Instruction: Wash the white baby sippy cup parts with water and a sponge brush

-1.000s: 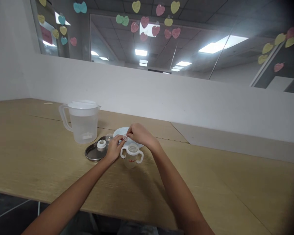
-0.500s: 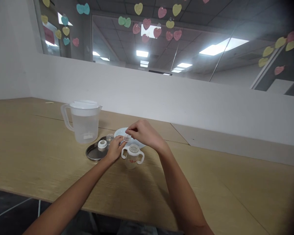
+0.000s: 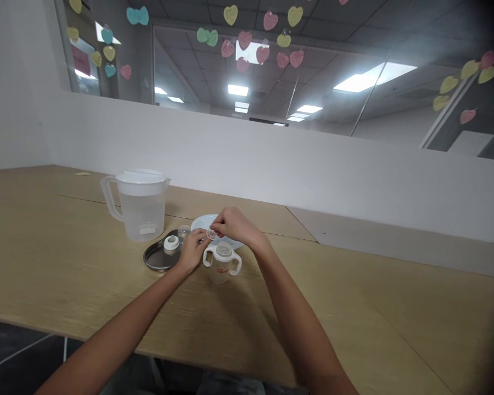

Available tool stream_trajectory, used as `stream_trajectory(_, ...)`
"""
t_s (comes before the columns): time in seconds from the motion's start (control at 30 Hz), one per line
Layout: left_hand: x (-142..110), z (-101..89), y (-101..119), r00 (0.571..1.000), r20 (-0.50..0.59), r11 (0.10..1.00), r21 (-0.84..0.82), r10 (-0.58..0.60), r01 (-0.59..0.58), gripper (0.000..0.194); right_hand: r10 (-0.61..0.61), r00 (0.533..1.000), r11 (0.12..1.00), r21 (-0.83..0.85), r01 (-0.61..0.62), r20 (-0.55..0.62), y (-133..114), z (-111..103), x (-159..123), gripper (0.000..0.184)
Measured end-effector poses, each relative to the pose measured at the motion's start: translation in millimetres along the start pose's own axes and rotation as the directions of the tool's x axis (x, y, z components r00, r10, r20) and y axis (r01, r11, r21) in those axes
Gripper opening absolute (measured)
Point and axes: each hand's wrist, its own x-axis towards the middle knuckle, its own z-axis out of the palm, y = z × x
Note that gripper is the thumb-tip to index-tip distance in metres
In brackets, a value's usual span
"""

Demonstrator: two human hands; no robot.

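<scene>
Disc [image 3: 211, 235], transparent, at lower centre, is gripped by the left hand [image 3: 192, 251] and seemingly worked by the pinched right hand [image 3: 234, 225]; steady support is probably required next.

Bottle [image 3: 220, 272] blocks the front; rightward tabletop [image 3: 354, 285] leaves room.
</scene>
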Motion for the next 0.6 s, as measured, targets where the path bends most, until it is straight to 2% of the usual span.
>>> stream_trajectory(0.13, 0.3, -0.3, -1.1, 1.0, -0.008, 1.0, 0.003, -0.001, 0.001, 0.025, 0.004, 0.999, 1.0, -0.011, -0.004, 0.054, 5.6, 9.2, 6.3, 0.022)
stream_trajectory(0.37, 1.1, 0.1, -2.5, 0.999, -0.033, 1.0, 0.012, 0.001, -0.001, 0.023, -0.001, 0.997, 0.996, -0.085, 0.007, 0.071, 16.2, 20.2, 12.5, 0.016)
stream_trajectory(0.47, 1.0, -0.3, -1.8, 0.998, -0.056, 1.0, 0.025, 0.007, -0.006, 0.023, -0.028, 0.999, 0.988, -0.152, 0.025, -0.02, 12.1, 17.1, 10.6, 0.01)
stream_trajectory(0.6, 0.6, -1.0, -0.8, 0.999, -0.051, 0.998, 0.058, 0.01, -0.007, 0.024, 0.006, 0.991, 0.952, -0.302, -0.046, -0.134, 2.1, 11.8, 6.7, 0.009)
